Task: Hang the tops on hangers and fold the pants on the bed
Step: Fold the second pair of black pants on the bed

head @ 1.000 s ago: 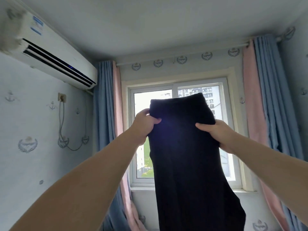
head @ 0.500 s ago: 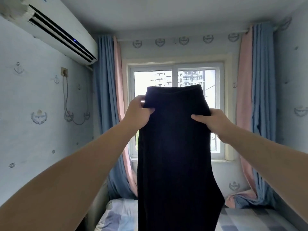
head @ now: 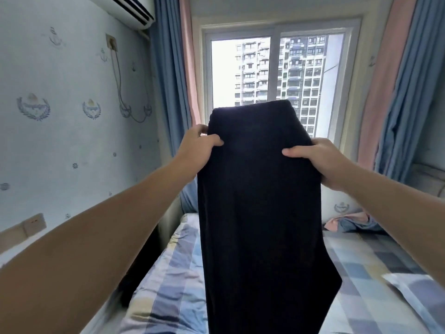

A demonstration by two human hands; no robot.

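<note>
Black pants [head: 260, 201] held up at arm's length, centre of view, above the bed [head: 366, 268]. Hanging long and straight; top edge level with the lower part of the window [head: 277, 68], lower end running out of frame at the near edge. Fabric folded or doubled lengthwise, by the look of it; cannot tell for certain.

Left hand [head: 196, 148] closed on the left edge of the pants near the top, thumb in front of the cloth, other fingers behind. Right hand [head: 320, 160] closed on the right edge a little lower, thumb lying across the front, cloth pinched against the fingers. Both forearms bare, reaching in from the near corners.

Bed below in a blue, grey and cream checked sheet, running from near to the far wall under the window. Small heap of pink and blue cloth [head: 351, 221] on the far right of the bed. Pale pillow corner [head: 414, 295] at near right.

Blue and pink curtains [head: 173, 92] either side of the window. Air conditioner [head: 125, 8] high on the left wall. Tower block visible through the glass.
</note>
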